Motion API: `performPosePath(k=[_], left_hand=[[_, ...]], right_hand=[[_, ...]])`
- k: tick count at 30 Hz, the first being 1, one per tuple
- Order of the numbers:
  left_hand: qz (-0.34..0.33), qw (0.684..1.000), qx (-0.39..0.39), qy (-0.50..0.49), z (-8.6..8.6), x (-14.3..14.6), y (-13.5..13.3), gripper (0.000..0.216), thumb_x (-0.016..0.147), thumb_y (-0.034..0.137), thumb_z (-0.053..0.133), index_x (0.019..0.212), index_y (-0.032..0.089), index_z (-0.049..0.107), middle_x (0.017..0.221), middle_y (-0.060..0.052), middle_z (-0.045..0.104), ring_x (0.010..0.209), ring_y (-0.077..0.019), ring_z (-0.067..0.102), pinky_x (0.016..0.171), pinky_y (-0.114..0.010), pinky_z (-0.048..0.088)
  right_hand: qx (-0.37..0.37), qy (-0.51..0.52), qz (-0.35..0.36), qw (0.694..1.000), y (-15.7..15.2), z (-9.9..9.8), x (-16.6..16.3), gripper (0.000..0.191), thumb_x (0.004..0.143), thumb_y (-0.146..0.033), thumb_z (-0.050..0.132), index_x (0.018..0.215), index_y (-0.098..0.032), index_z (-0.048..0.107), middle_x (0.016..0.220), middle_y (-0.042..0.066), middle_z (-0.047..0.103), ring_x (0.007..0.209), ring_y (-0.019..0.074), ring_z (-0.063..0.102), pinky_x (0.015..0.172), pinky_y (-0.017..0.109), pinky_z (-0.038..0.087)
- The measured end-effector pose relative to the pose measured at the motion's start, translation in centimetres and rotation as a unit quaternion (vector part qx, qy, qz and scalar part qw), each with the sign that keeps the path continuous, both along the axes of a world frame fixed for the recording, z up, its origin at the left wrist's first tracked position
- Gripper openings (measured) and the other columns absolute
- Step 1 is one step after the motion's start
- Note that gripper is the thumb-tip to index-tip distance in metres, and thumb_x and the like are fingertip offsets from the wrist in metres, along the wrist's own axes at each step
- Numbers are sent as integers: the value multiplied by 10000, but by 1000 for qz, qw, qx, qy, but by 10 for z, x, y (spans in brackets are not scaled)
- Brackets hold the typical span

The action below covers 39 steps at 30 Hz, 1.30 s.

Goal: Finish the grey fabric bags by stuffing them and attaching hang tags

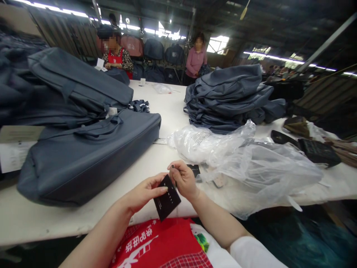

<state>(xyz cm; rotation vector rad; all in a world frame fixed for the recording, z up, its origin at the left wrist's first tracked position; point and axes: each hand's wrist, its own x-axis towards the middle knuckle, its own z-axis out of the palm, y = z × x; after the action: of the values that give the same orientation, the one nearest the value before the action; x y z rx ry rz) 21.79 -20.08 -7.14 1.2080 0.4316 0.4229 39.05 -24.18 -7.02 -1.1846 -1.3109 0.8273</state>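
My left hand (145, 191) pinches a small black card tag (167, 199) with faint pale lettering, held just above the near edge of the white table (156, 160). My right hand (183, 179) is closed at the tag's upper corner, with a thin dark string or pin between its fingertips. A second black tag (195, 169) lies on the table just behind my right hand. A large grey-blue bag (83, 156) lies to the left of my hands.
Crumpled clear plastic bags (251, 163) spread to the right. A pile of folded grey bags (231, 96) sits behind them, more grey bags (69, 85) at left. Dark items (315, 149) lie far right. Two people (195, 56) stand at the table's far end.
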Motion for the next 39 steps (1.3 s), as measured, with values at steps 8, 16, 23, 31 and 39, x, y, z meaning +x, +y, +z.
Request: performPosePath(k=[8, 16, 23, 31, 39], left_hand=[[136, 985, 32, 103, -9, -1, -1, 417, 725, 516, 737, 785, 156, 536, 683, 11, 576, 616, -125, 510, 566, -234, 386], [252, 947, 143, 137, -19, -8, 4, 353, 749, 358, 709, 971, 205, 481, 697, 47, 597, 608, -135, 565, 587, -247, 438], [257, 906, 276, 193, -19, -9, 2, 145, 769, 304, 691, 878, 211, 671, 788, -13, 676, 741, -185, 615, 711, -311, 459], [195, 839, 465, 206, -18, -7, -2, 82, 832, 197, 641, 880, 239, 693, 831, -13, 710, 786, -183, 623, 719, -297, 445], [178, 716, 633, 234, -16, -9, -7, 134, 879, 138, 561, 946, 210, 651, 834, -36, 692, 782, -210, 597, 724, -336, 446]], right_hand=[[27, 9, -26, 999, 10, 5, -4, 211, 929, -375, 524, 811, -217, 599, 769, 28, 640, 737, 168, 601, 747, 324, 489], [-138, 73, 28, 987, 14, -3, -1, 199, 892, -372, 538, 803, -195, 543, 796, 25, 683, 672, 138, 616, 639, 266, 487], [-144, -97, 22, 985, 9, 0, 1, 148, 842, -296, 597, 735, -194, 582, 617, -33, 566, 559, 114, 509, 545, 233, 370], [-157, -118, 55, 979, 9, -10, 0, 146, 866, -297, 570, 760, -197, 571, 623, -41, 533, 560, 108, 449, 536, 229, 317], [-126, -126, 26, 984, 10, -15, 5, 131, 878, -283, 550, 771, -210, 544, 558, -56, 490, 521, 116, 414, 525, 240, 286]])
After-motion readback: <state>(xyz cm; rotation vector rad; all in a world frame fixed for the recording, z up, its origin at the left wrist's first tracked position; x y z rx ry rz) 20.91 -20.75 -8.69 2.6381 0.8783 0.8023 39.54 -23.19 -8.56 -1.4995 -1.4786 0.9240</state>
